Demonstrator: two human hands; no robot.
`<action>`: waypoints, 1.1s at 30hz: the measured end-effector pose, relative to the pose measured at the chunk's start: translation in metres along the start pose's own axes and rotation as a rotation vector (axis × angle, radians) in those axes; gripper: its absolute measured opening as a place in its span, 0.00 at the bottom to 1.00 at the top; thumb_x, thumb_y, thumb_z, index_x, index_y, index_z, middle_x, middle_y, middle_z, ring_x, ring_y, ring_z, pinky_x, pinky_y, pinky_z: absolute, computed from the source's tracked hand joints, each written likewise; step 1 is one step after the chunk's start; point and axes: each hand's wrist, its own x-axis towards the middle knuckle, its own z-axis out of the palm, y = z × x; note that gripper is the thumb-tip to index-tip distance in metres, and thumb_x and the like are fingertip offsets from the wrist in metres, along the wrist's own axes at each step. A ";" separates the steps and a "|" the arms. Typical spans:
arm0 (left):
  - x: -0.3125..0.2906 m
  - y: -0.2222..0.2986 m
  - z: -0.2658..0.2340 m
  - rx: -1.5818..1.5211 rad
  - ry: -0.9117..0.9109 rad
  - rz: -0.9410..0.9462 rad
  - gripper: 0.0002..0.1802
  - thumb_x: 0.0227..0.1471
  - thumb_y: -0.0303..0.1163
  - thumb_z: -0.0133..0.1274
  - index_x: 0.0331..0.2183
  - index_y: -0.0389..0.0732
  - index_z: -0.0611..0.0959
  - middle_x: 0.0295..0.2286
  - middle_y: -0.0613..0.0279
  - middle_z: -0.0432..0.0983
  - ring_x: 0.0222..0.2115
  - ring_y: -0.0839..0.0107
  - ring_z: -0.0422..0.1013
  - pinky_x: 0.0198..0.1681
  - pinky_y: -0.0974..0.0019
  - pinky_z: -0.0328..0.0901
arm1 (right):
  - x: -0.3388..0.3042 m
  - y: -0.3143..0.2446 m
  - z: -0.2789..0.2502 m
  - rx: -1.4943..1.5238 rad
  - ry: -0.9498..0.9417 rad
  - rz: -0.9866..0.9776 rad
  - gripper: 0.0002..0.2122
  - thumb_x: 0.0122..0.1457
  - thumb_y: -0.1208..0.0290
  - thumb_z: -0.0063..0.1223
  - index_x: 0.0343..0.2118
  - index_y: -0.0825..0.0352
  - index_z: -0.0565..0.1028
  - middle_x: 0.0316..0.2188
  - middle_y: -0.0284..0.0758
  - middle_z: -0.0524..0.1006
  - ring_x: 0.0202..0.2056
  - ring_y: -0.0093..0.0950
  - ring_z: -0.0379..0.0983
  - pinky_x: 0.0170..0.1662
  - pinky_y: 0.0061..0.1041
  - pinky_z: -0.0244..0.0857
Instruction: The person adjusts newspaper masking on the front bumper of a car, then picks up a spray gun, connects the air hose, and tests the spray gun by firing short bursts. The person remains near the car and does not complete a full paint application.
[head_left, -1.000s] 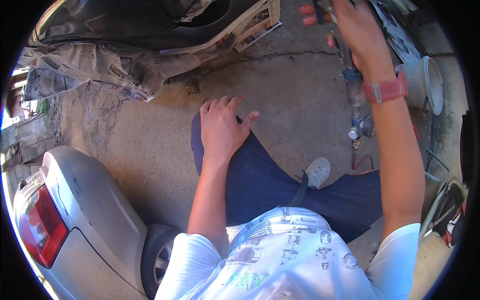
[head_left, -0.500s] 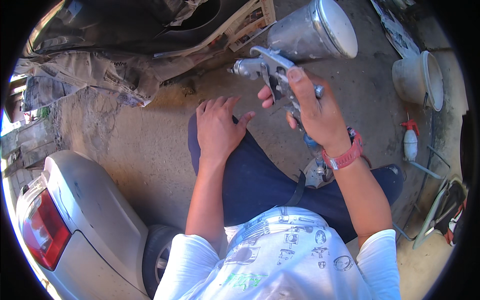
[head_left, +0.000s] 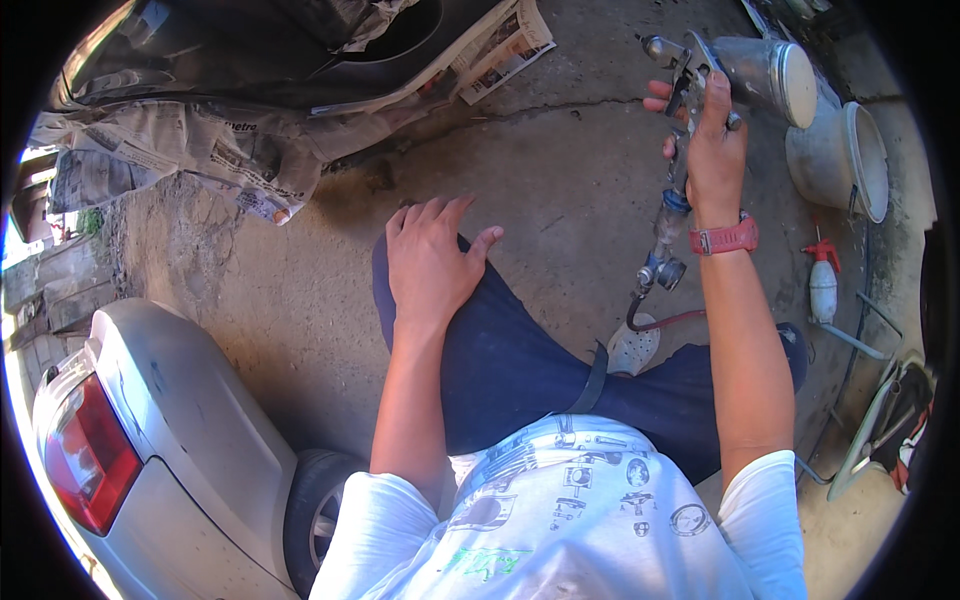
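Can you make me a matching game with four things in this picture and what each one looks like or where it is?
Things:
1. spray gun
2. left hand
3. watch
4. pump bottle

Clues:
A. white with a red top
B. held in the right hand
C. red and worn on the right arm
D. resting on a leg in dark trousers

Right pairs: 1-B, 2-D, 3-C, 4-A

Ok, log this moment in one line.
left hand: resting on left leg | right hand: gripping spray gun | hose: connected below spray gun | bucket, spray bottle: at right
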 end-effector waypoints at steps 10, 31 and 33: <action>0.000 -0.001 0.002 -0.003 0.009 0.003 0.27 0.49 0.48 0.67 0.47 0.42 0.87 0.42 0.56 0.83 0.49 0.57 0.75 0.61 0.49 0.60 | -0.041 0.016 0.026 0.057 -0.168 0.120 0.29 0.74 0.45 0.34 0.54 0.69 0.76 0.41 0.40 0.84 0.39 0.24 0.82 0.25 0.20 0.66; -0.004 -0.003 -0.004 0.009 0.019 0.005 0.21 0.50 0.48 0.67 0.39 0.42 0.88 0.40 0.58 0.84 0.47 0.57 0.75 0.59 0.52 0.62 | -0.026 0.001 0.028 0.028 -0.065 0.027 0.27 0.73 0.46 0.40 0.51 0.69 0.78 0.36 0.37 0.84 0.35 0.20 0.80 0.23 0.19 0.66; -0.004 -0.003 -0.006 0.009 0.017 0.000 0.21 0.50 0.47 0.67 0.40 0.42 0.88 0.40 0.58 0.83 0.48 0.57 0.75 0.60 0.52 0.62 | -0.016 -0.010 0.021 0.051 -0.030 0.042 0.27 0.73 0.46 0.40 0.51 0.69 0.78 0.37 0.37 0.84 0.35 0.20 0.80 0.23 0.19 0.67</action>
